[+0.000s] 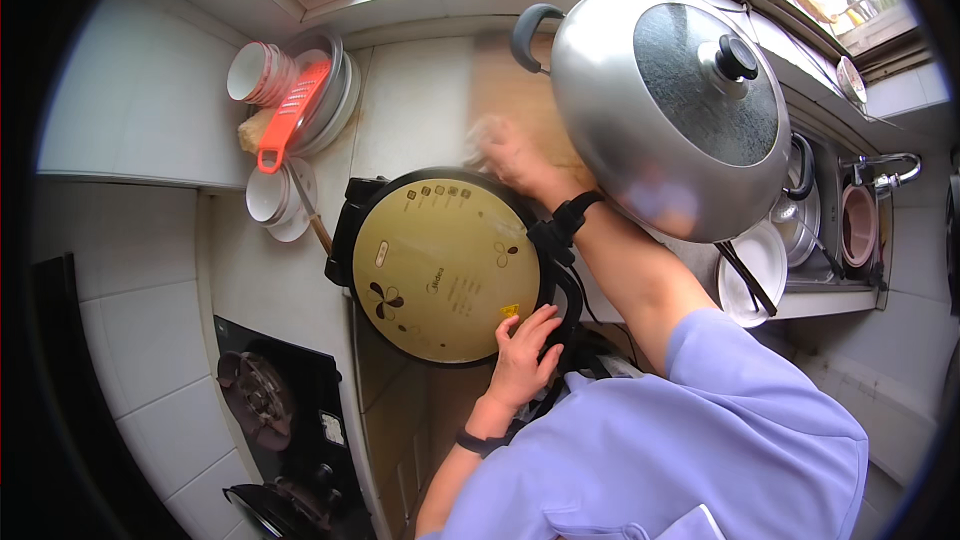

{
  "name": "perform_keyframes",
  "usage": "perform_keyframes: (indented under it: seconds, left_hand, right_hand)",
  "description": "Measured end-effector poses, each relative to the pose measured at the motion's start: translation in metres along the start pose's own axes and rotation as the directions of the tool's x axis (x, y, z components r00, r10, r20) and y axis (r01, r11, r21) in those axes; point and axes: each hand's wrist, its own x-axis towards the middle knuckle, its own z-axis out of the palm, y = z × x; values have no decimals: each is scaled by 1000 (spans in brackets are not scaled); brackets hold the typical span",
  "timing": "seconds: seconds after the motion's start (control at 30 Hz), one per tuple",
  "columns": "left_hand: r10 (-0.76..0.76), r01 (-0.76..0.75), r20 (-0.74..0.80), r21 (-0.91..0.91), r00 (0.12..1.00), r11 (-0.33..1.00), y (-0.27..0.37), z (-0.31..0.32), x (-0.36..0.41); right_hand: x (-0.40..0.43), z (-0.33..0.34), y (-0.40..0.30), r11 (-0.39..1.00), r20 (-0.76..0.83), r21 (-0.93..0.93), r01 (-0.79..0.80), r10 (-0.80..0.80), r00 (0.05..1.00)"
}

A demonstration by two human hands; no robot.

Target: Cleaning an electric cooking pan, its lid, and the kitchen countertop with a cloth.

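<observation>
A round electric baking pan (pixel 442 262) with a gold lid and black rim is in front of me, its lid shut and its near side past the counter's front edge. My left hand (pixel 525 349) touches the lid's near edge beside the black handle (pixel 572 304), fingers spread. Beyond the pan, my right hand (pixel 514 154) is blurred by motion, low over the counter and a wooden board (pixel 517 82). Its fingers are bent over what looks like a whitish cloth (pixel 480 139); blur hides its outline. A large steel pot (pixel 600 90) with a glass-centred lid stands right of that hand.
Stacked bowls (pixel 259 75), an orange grater (pixel 289 120) and a knife (pixel 311 214) are on the left. A gas hob (pixel 300 405) lies at lower left. On the right are a plate (pixel 739 292) with black chopsticks, the sink (pixel 829 225) and a tap (pixel 892 172).
</observation>
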Motion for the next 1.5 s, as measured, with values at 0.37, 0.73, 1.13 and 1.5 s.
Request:
perform_keyframes:
  seconds: [0.37, 0.73, 1.13, 1.5]
  left_hand:
    - [59, -65, 39, 156, 997, 986, 3, 4, 9]
    - [-88, 65, 94, 226, 992, 972, 10, 10, 5]
    - [-159, 159, 42, 4, 986, 987, 50, -38, 13]
    - [-272, 119, -250, -495, 929, 861, 107, -248, 27]
  right_hand:
    - [-131, -54, -5, 989, 6, 90, -118, 118, 993]
    - [-208, -128, -67, 908, -118, -210, -361, 343, 932]
    - [-232, -108, -127, -255, 776, 512, -820, 547, 315]
    - [-223, -102, -138, -207, 809, 513, -833, 441, 389]
